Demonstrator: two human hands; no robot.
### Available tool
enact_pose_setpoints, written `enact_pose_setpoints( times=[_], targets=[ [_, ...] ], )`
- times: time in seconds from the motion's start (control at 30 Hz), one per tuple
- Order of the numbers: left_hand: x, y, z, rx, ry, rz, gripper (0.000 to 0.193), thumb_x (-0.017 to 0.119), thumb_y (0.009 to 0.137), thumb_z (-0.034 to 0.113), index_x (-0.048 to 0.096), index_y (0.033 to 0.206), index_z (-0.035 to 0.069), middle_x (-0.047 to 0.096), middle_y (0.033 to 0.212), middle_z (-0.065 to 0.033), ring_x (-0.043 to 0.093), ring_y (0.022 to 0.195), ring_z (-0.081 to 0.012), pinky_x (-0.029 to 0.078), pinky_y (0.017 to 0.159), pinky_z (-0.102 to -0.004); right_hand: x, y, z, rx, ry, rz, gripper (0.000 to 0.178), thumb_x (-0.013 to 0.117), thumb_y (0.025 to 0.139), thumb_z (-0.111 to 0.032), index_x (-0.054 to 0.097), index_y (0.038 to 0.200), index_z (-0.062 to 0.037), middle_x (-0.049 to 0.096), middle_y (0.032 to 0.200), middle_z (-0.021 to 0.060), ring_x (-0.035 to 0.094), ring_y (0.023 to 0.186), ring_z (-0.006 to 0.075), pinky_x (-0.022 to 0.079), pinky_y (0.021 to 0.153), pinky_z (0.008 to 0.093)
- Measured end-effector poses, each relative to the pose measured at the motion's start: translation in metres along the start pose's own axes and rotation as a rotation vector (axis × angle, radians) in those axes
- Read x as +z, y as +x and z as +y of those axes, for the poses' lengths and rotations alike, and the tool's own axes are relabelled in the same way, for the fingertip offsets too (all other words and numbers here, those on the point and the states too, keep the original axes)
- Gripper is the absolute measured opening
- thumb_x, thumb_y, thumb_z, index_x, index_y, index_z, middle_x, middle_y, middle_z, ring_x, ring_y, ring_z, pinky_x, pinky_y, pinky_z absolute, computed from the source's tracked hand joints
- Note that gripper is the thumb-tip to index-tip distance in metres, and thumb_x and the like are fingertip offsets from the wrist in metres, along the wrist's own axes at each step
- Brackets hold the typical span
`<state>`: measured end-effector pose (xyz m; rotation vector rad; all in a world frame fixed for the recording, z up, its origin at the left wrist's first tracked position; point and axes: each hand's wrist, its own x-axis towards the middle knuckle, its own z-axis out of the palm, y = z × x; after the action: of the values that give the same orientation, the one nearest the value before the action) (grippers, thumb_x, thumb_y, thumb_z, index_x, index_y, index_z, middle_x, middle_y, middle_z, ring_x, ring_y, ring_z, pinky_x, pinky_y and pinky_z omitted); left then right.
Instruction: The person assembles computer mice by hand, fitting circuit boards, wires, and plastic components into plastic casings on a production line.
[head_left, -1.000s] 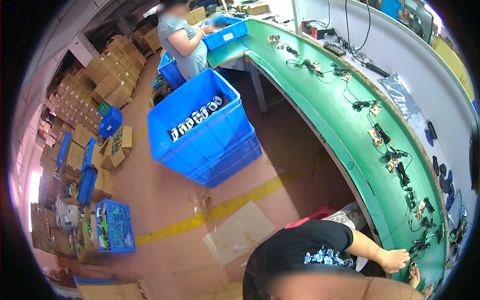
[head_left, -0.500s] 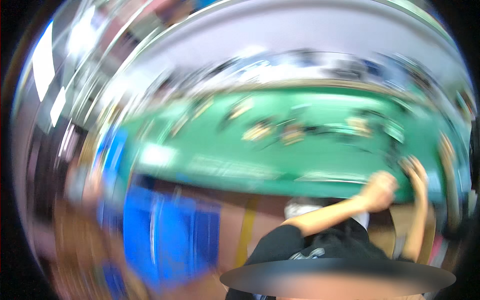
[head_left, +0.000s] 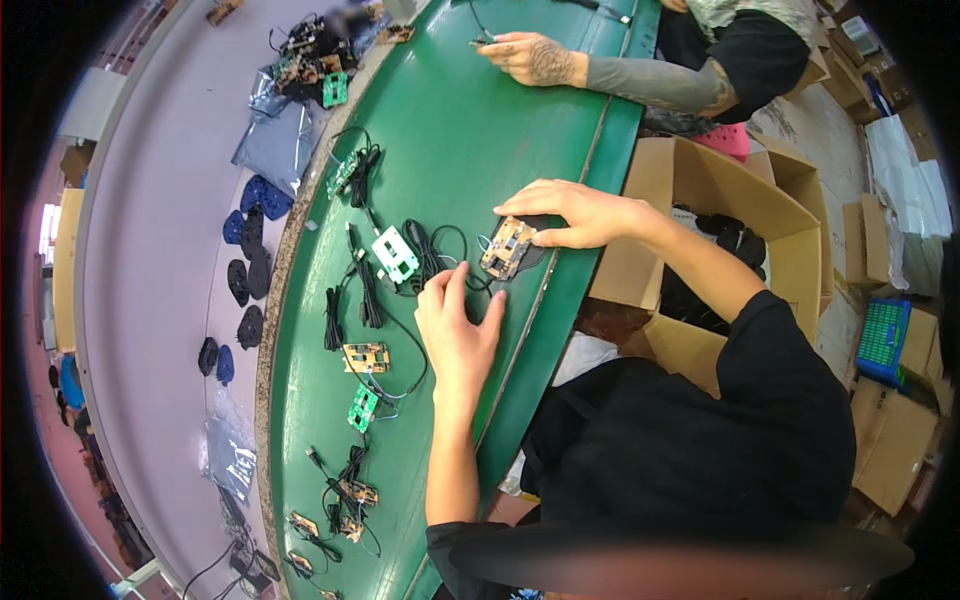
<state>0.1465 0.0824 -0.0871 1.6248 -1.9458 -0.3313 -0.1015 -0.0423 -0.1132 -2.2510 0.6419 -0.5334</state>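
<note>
My right hand (head_left: 585, 214) grips a tan circuit board (head_left: 507, 248) with dark parts on it, thumb at one edge and fingers along the far edge. A dark, flat piece shows partly under that board. Near it, my left hand (head_left: 458, 325) has thumb and fingers apart, with a black cable (head_left: 480, 287) passing by the fingertips; whether they touch it, I cannot tell. Just beyond my left fingers lie a coiled black cable (head_left: 425, 255) and a pale green-white board (head_left: 394, 254).
The green work surface (head_left: 530, 130) carries more boards with cables, such as a tan board (head_left: 366, 357) and a green board (head_left: 362, 408). A co-worker's hand (head_left: 535, 60) is at the far end. Dark mouse-like shells (head_left: 258, 270) lie beyond the ledge. An open carton (head_left: 645, 265) stands at right.
The view has swung round and is now sharp; before, it was blurred. My right hand is now at the tan board, and my left hand, formerly closed-looking, has its fingers apart.
</note>
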Motion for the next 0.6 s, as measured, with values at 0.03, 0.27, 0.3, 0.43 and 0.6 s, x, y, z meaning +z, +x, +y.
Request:
enact_pose_setpoints(
  times=[0.03, 0.27, 0.3, 0.43, 0.6],
  targets=[
    [0.002, 0.002, 0.005, -0.054, -0.012, -0.021, 0.054, 0.083, 0.077, 0.022, 0.064, 0.123, 0.002, 0.062, 0.117, -0.0139, 0.058, 0.108, -0.0321, 0.045, 0.093, -0.0415, -0.002, 0.004, -0.002, -0.028, 0.008, -0.008, 0.053, 0.07, 0.088, -0.015, 0.056, 0.139, -0.0063, 0.058, 0.138, 0.0123, 0.051, 0.128, 0.0312, 0.039, 0.11, 0.0443],
    [0.021, 0.014, 0.014, -0.063, 0.013, -0.041, 0.045, 0.081, 0.078, 0.021, 0.067, 0.115, -0.001, 0.063, 0.107, -0.0125, 0.058, 0.1, -0.0313, 0.046, 0.088, -0.0412, 0.002, 0.009, -0.002, -0.052, -0.089, -0.005, 0.039, 0.071, 0.087, -0.013, 0.066, 0.125, -0.0068, 0.061, 0.13, 0.0092, 0.055, 0.12, 0.0295, 0.044, 0.103, 0.043],
    [0.021, 0.016, 0.015, -0.07, 0.018, -0.045, 0.045, 0.081, 0.078, 0.021, 0.067, 0.115, -0.001, 0.063, 0.107, -0.0125, 0.058, 0.1, -0.0313, 0.046, 0.088, -0.0412, 0.002, 0.01, -0.003, -0.053, -0.079, -0.006, 0.039, 0.071, 0.087, -0.013, 0.066, 0.125, -0.0068, 0.061, 0.13, 0.0092, 0.055, 0.12, 0.0295, 0.044, 0.103, 0.043],
    [0.018, 0.023, 0.022, -0.094, 0.065, -0.104, 0.041, 0.081, 0.079, 0.021, 0.069, 0.111, -0.002, 0.063, 0.104, -0.0121, 0.06, 0.097, -0.0307, 0.046, 0.087, -0.0407, 0.005, 0.006, -0.011, -0.022, -0.142, 0.046, 0.038, 0.073, 0.082, -0.009, 0.069, 0.119, -0.0064, 0.062, 0.128, 0.0085, 0.057, 0.119, 0.0286, 0.046, 0.098, 0.0424],
    [0.014, 0.027, 0.028, -0.152, 0.055, -0.172, 0.042, 0.081, 0.078, 0.021, 0.069, 0.111, -0.003, 0.064, 0.104, -0.0133, 0.061, 0.096, -0.0325, 0.047, 0.085, -0.0409, 0.011, 0.007, -0.019, 0.08, -0.124, 0.074, 0.036, 0.075, 0.078, -0.005, 0.071, 0.114, -0.0064, 0.062, 0.128, 0.0074, 0.057, 0.116, 0.0277, 0.045, 0.096, 0.0417]
  ],
)
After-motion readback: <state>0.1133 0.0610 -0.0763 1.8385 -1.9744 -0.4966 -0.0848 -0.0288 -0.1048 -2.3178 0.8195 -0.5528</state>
